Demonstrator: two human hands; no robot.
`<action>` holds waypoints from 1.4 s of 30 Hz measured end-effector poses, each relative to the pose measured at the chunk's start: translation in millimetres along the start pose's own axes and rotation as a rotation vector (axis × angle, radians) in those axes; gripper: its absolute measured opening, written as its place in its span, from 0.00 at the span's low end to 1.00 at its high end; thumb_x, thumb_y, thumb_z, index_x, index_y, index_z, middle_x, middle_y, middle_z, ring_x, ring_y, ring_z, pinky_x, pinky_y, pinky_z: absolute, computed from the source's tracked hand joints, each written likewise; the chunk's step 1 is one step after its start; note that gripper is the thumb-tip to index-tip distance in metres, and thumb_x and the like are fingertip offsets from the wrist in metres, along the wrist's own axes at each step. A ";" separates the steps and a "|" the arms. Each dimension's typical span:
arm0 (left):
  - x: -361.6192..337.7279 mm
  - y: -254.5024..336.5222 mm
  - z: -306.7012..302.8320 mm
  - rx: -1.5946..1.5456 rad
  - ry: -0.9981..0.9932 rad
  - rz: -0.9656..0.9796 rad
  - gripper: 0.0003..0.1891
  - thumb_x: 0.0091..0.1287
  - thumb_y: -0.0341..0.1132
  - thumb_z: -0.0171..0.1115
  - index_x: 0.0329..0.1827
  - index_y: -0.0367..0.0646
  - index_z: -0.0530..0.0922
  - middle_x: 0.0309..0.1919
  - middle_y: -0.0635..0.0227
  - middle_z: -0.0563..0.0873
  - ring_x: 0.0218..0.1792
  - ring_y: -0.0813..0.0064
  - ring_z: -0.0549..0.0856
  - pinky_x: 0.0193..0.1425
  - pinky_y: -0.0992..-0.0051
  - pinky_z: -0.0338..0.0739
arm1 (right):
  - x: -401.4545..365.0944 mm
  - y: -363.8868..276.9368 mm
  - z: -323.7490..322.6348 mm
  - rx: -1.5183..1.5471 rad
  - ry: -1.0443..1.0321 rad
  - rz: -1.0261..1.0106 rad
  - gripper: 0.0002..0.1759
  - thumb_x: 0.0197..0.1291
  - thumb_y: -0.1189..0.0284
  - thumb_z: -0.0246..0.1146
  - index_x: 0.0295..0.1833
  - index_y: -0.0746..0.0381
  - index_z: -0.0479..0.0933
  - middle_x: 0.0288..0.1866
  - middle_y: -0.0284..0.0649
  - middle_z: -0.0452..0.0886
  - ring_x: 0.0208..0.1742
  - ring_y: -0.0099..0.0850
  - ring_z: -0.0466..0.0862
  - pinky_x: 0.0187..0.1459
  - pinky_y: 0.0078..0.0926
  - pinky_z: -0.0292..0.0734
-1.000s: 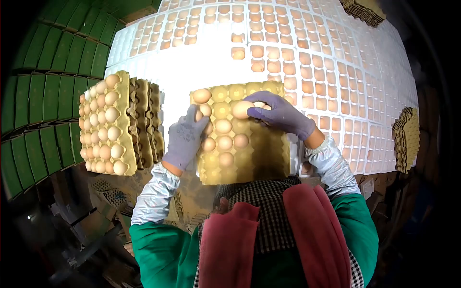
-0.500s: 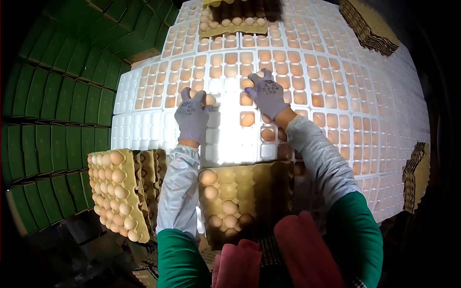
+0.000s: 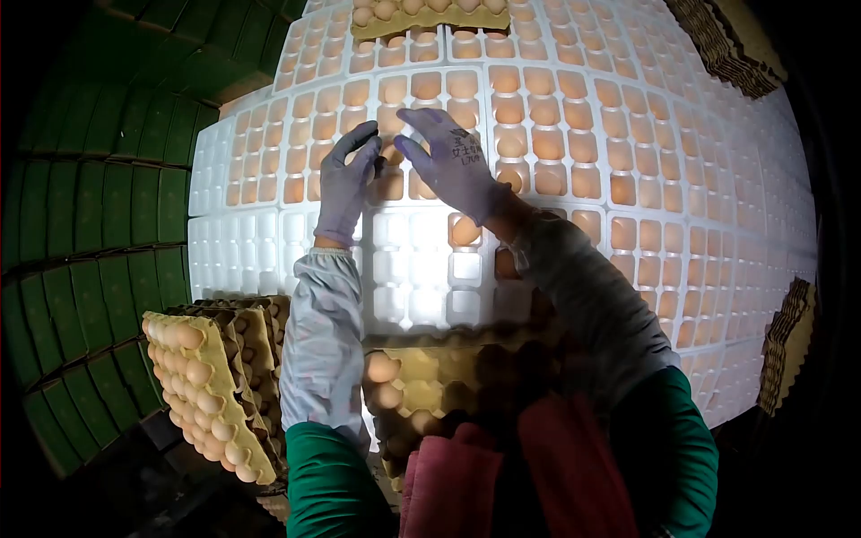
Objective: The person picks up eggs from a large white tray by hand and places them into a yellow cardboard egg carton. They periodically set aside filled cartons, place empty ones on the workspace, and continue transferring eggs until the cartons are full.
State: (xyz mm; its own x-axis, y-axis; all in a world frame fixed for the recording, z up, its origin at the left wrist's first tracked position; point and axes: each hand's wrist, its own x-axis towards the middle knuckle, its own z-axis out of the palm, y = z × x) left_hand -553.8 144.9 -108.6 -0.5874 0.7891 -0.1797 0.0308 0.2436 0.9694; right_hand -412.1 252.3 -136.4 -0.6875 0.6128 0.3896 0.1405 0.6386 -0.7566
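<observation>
Both my hands wear thin light-purple gloves and hover over a white foam egg tray (image 3: 366,296). My left hand (image 3: 343,188) is at the tray's left side, its fingers and thumb apart beside a brown egg (image 3: 387,186). My right hand (image 3: 453,166) reaches in from the right, fingers stretched out and thumb spread, above eggs in the upper cells. Neither hand visibly grips an egg. The tray's lower cells are mostly bare, with one egg (image 3: 465,230) at the right. Close to my body lies a pulp egg tray (image 3: 421,394) with some eggs (image 3: 383,368), partly in shadow.
Filled foam trays (image 3: 547,143) spread across the table. At lower left stand tilted pulp trays full of eggs (image 3: 193,386). Another pulp tray (image 3: 430,18) sits at the far edge. Stacked pulp trays (image 3: 726,54) stand at right, green crates (image 3: 99,269) at left.
My hands have come closer together, the right moving left and the left slightly up. The eggs they held are released; more eggs sit in the middle tray's upper cells. The view has shifted.
</observation>
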 end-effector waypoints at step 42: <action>-375.3 0.0 -63.5 0.993 -0.463 0.379 0.23 0.59 0.30 0.73 0.59 0.47 0.80 0.50 0.67 0.86 0.44 0.71 0.88 0.53 0.70 0.81 | -262.1 -224.6 -127.9 0.744 -0.247 0.701 0.27 0.69 0.62 0.62 0.68 0.65 0.75 0.49 0.41 0.83 0.43 0.24 0.83 0.47 0.20 0.80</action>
State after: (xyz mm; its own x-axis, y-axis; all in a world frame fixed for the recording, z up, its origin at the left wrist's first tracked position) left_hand -384.7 -187.1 -30.5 -0.0590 0.9871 -0.1486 0.8832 0.1210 0.4531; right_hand -172.3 7.8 -1.5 -0.7593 0.5696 -0.3146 0.1473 -0.3205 -0.9357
